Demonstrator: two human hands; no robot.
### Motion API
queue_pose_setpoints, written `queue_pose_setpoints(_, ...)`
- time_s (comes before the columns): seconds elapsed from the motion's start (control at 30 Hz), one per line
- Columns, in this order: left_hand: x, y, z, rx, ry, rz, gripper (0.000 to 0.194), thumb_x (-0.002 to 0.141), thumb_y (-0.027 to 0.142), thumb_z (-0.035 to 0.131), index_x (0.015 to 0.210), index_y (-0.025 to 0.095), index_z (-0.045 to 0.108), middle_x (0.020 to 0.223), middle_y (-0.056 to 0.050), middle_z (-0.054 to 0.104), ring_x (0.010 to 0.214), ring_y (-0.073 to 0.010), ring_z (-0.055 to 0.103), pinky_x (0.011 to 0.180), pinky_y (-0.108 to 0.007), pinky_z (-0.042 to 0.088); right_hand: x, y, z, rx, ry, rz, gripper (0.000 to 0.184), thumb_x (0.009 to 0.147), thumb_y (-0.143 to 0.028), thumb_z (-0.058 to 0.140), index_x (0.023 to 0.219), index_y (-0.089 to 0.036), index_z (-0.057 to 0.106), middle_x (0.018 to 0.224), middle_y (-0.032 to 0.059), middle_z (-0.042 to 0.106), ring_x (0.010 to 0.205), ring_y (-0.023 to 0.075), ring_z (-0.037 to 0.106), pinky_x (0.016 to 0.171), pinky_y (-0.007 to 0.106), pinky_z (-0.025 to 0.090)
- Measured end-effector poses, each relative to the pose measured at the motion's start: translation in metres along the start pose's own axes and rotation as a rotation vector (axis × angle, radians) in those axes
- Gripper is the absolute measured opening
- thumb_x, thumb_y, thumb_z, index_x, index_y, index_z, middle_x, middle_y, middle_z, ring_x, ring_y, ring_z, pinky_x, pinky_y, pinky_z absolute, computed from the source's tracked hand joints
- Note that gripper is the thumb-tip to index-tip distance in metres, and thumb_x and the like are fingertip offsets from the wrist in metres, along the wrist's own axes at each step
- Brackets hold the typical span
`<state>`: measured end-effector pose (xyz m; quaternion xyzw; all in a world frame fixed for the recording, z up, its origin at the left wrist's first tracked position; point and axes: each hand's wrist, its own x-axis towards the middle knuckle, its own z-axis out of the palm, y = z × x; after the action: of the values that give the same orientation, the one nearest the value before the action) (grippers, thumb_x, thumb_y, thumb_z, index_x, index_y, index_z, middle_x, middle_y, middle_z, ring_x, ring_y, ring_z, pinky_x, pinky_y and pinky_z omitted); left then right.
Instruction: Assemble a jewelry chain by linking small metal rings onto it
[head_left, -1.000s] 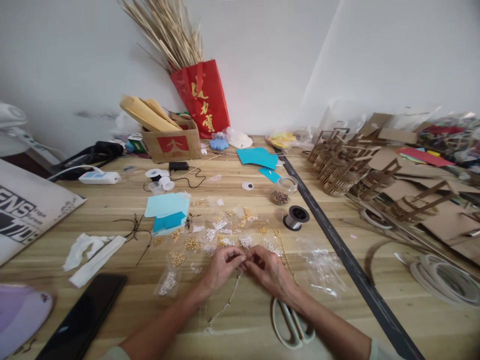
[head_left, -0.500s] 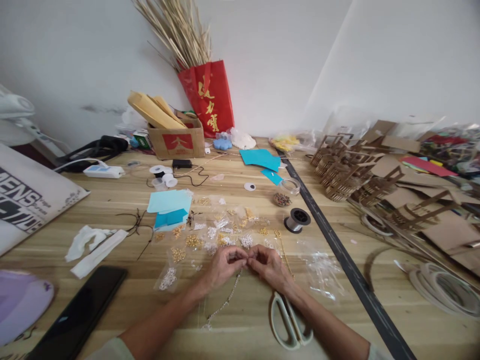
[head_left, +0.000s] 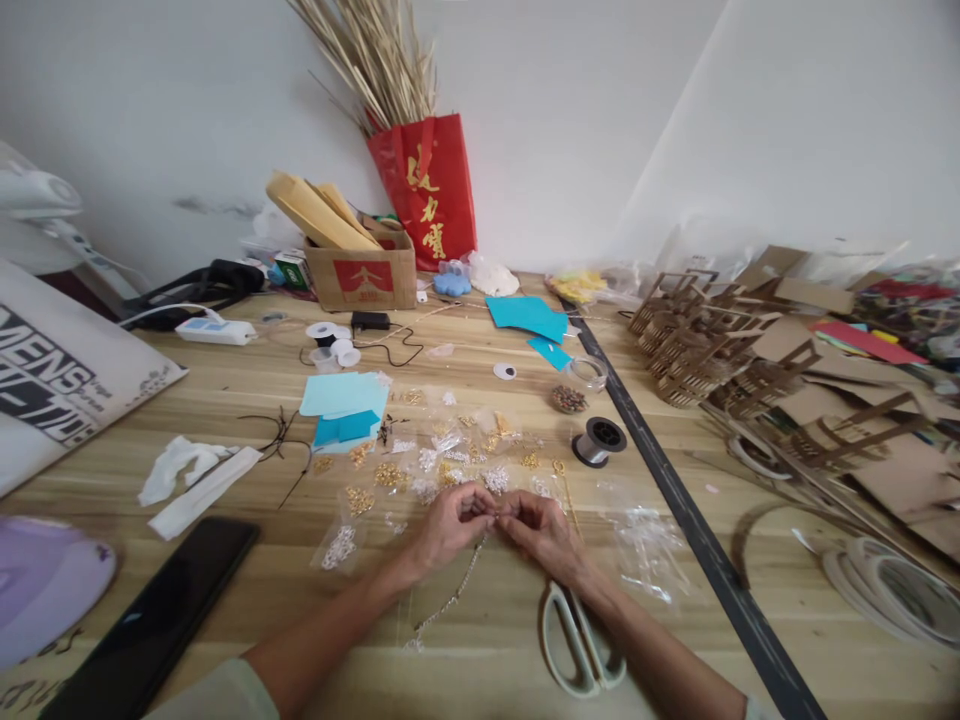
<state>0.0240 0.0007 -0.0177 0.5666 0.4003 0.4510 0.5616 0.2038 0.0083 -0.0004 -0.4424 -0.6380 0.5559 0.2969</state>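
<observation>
My left hand [head_left: 455,522] and my right hand [head_left: 541,532] meet fingertip to fingertip over the table, both closed in a pinch. From the left fingertips a thin silver chain [head_left: 459,592] trails down toward me, its end resting on the wood. Whatever small piece sits between the right fingers is too tiny to make out. Under my right forearm lie scissors [head_left: 581,650] with pale handles, their blades partly hidden. Just beyond the hands spread small bags and heaps of gold findings [head_left: 390,475] and silver findings [head_left: 495,480]. A gold chain [head_left: 567,492] runs beside my right hand.
A wire spool [head_left: 598,442] and a dish of beads [head_left: 568,398] stand right of centre. Crumpled clear bags [head_left: 649,540] lie farther right, near a dark strip [head_left: 675,490]. A phone [head_left: 161,620] is at left. Small wooden baskets [head_left: 697,350] crowd the back right.
The view has turned slightly, so the table's contents appear shifted to the right. My hands stay pinched together, with the silver chain still hanging from the left one.
</observation>
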Motion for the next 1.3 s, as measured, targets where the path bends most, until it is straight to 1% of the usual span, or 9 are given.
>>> queue_pose_setpoints(0.3,0.000,0.006,0.000,0.145,-0.004,-0.048,0.015,0.076,0.027,0.069,0.079,0.012,0.069,0.076,-0.006,0.070,0.070,-0.0164,0.062,0.065,-0.025,0.048,-0.002,-0.005,-0.007,-0.079,-0.048,-0.011,0.030,0.084,-0.045,0.057,0.073,-0.017,0.053,0.055,-0.0060,0.042,0.048,0.0090,0.034,0.046,0.022,0.026)
queue_pose_setpoints(0.47,0.000,0.007,0.000,0.211,-0.026,-0.034,0.012,0.076,0.024,0.067,0.078,0.013,0.072,0.074,-0.005,0.070,0.067,-0.0155,0.060,0.062,-0.024,0.045,-0.004,-0.006,-0.008,-0.218,-0.038,-0.039,0.020,0.087,-0.034,0.053,0.075,-0.017,0.053,0.058,-0.0051,0.044,0.051,0.0099,0.037,0.049,0.022,0.028)
queue_pose_setpoints(0.57,0.000,0.005,0.000,0.239,-0.007,-0.012,0.011,0.075,0.022,0.068,0.076,0.013,0.072,0.071,-0.005,0.069,0.065,-0.0148,0.059,0.061,-0.024,0.044,-0.006,-0.007,-0.008,-0.315,-0.028,-0.068,0.015,0.087,-0.026,0.052,0.076,-0.017,0.055,0.060,-0.0045,0.047,0.055,0.0105,0.040,0.052,0.022,0.030)
queue_pose_setpoints(0.67,0.000,0.003,0.001,0.247,0.004,-0.005,0.009,0.074,0.021,0.068,0.074,0.013,0.072,0.069,-0.004,0.068,0.064,-0.0143,0.058,0.060,-0.023,0.043,-0.007,-0.008,-0.007,-0.367,-0.023,-0.092,0.013,0.087,-0.023,0.052,0.077,-0.017,0.056,0.061,-0.0044,0.049,0.055,0.0108,0.043,0.053,0.022,0.031)
queue_pose_setpoints(0.83,0.000,0.002,0.002,0.262,0.006,0.003,0.009,0.074,0.020,0.067,0.074,0.013,0.072,0.069,-0.004,0.068,0.063,-0.0143,0.058,0.059,-0.023,0.043,-0.010,-0.007,-0.004,-0.453,0.013,-0.154,0.010,0.090,-0.022,0.051,0.082,-0.018,0.056,0.064,-0.0026,0.056,0.057,0.0126,0.051,0.055,0.022,0.035)
queue_pose_setpoints(0.93,0.000,0.000,0.002,0.258,0.005,-0.002,0.010,0.075,0.020,0.066,0.075,0.013,0.072,0.070,-0.005,0.069,0.063,-0.0147,0.059,0.060,-0.023,0.044,-0.012,-0.007,-0.002,-0.545,0.042,-0.248,0.010,0.092,-0.021,0.049,0.085,-0.019,0.056,0.074,0.0015,0.061,0.065,0.0154,0.057,0.060,0.024,0.039)
queue_pose_setpoints(1.07,0.000,0.000,0.002,0.276,0.007,0.006,0.010,0.075,0.021,0.065,0.073,0.013,0.072,0.068,-0.004,0.068,0.063,-0.0147,0.059,0.060,-0.023,0.044,-0.014,-0.009,0.000,-0.638,0.057,-0.347,0.014,0.096,-0.023,0.044,0.091,-0.019,0.057,0.082,0.0048,0.062,0.070,0.0171,0.059,0.062,0.026,0.041)
queue_pose_setpoints(1.17,0.000,0.004,0.001,0.293,0.011,0.013,0.012,0.076,0.022,0.064,0.073,0.014,0.071,0.068,-0.003,0.067,0.063,-0.0143,0.058,0.060,-0.023,0.043,-0.013,-0.008,-0.002,-0.637,0.059,-0.350,0.012,0.095,-0.025,0.047,0.092,-0.019,0.057,0.081,0.0039,0.063,0.067,0.0159,0.059,0.060,0.025,0.042)
queue_pose_setpoints(1.3,0.000,0.009,0.001,0.322,-0.003,0.018,0.013,0.077,0.022,0.063,0.072,0.013,0.070,0.066,-0.002,0.065,0.062,-0.0140,0.056,0.060,-0.023,0.042,-0.012,-0.006,-0.005,-0.652,0.081,-0.326,0.012,0.092,-0.027,0.053,0.085,-0.019,0.058,0.076,0.0023,0.062,0.061,0.0138,0.056,0.056,0.023,0.040)
